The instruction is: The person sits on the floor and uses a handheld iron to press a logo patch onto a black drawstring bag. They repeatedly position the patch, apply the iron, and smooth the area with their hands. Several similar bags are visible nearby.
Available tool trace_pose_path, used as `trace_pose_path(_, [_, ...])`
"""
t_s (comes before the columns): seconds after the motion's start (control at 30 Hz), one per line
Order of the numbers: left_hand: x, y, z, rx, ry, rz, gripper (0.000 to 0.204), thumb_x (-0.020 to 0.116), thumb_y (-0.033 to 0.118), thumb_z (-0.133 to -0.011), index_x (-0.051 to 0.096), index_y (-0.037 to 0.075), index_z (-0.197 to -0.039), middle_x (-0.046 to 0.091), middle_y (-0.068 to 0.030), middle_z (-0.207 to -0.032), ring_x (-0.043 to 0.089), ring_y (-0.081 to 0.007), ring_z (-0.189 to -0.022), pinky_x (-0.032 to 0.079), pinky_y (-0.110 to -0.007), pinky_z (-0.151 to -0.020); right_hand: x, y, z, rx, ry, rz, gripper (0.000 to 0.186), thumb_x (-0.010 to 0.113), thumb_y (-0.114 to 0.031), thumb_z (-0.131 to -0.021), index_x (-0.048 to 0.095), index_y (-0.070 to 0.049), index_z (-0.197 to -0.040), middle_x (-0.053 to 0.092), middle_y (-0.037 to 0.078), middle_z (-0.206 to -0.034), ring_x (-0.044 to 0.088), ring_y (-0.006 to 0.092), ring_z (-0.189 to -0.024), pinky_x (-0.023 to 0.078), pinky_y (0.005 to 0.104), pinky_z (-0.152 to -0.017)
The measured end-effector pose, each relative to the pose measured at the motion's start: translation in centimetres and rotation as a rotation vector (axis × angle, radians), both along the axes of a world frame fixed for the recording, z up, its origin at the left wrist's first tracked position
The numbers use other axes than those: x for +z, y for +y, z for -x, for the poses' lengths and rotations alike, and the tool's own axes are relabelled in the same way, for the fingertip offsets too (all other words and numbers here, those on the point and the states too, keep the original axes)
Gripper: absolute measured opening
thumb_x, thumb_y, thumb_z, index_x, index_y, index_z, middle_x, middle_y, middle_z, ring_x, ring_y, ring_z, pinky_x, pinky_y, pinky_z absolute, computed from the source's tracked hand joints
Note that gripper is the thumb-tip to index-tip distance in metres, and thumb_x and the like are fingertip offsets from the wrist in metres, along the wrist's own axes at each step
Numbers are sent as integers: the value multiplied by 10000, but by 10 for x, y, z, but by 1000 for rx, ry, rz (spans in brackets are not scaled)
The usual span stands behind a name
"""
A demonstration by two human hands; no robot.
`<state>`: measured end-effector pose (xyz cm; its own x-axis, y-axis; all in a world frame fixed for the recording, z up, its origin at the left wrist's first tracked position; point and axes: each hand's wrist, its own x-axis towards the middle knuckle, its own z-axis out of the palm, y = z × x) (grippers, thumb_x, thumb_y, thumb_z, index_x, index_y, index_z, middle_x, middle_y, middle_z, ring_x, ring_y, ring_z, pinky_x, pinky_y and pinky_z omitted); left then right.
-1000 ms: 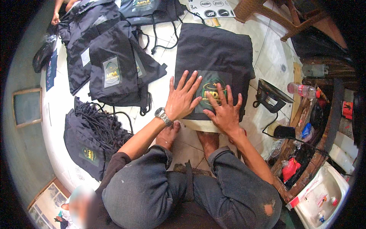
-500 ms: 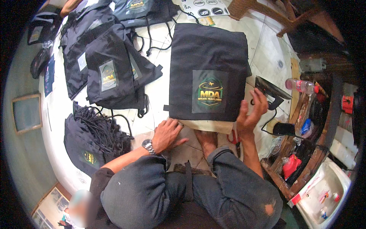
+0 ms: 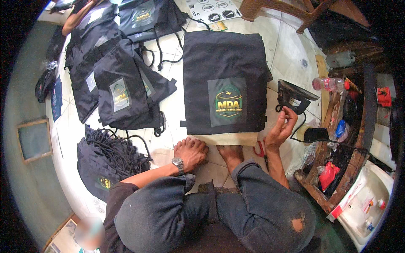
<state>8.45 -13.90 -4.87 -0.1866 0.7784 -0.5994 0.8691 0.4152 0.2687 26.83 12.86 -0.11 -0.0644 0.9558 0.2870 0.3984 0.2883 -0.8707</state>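
A black drawstring bag [image 3: 225,55] lies flat before me, a clear film square [image 3: 228,101] over its coloured print. Beneath its near edge shows a cream sheet [image 3: 221,139]. My left hand [image 3: 190,152], with a metal watch [image 3: 178,164] at the wrist, rests palm down below the bag's near left corner; it looks open and holds nothing I can see. To the bag's right stands a dark clothes iron [image 3: 295,96]. My right hand [image 3: 282,130] reaches up to it, fingers bent together at the near end of its handle; the palm side is partly hidden.
More black bags [image 3: 122,84] overlap at the left, with a bag heap and cords [image 3: 112,156] nearer me. Red-handled scissors [image 3: 260,149] lie by my right forearm. A bottle [image 3: 331,84], a wooden rack [image 3: 325,177] and a white basin [image 3: 363,206] line the right. A brown chair [image 3: 282,10] stands behind.
My right hand has gone from open beside the iron to fingers bent at its handle. My left hand has drawn slightly off the bag's near edge. The view has shifted a little.
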Motion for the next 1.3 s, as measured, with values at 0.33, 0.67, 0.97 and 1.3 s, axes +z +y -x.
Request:
trace_pose_path(0.33, [52,18,49,-133,-465,-257,154,626,165,-927,556,134,-1061,651,-139,-1021,658,-387,-992,499,-500,-855,-16,18,-44,-197,81,25,340,552,-207,-1065,536,29,-1309,557,145,-1283,526,231,-1171,411,354,-1032])
trace_pose_path(0.67, [80,113,86,501,-772,-600,919,717,-68,-840,267,171,-1606,607,-152,-1354,682,-154,-826,566,-327,-777,-59,54,-45,-229,-67,-2,699,749,-373,-969,409,72,-1387,517,189,-1313,530,256,-1165,455,374,-1001])
trace_pose_path(0.97, [57,96,70,294,-730,-877,982,722,-59,-830,186,135,-1630,340,-213,-1633,692,-198,-811,572,-335,-733,-55,68,-47,-219,-1,195,585,712,-409,-989,527,60,-1286,634,150,-1185,605,246,-1081,465,371,-983])
trace_pose_path(1.3, [52,105,31,569,-451,-788,873,770,56,-857,306,127,-1593,369,-255,-1587,640,-320,-1164,573,-414,-845,-49,82,-56,-82,5,200,468,644,-380,-1034,593,30,-1253,700,145,-1158,635,254,-1083,458,372,-998])
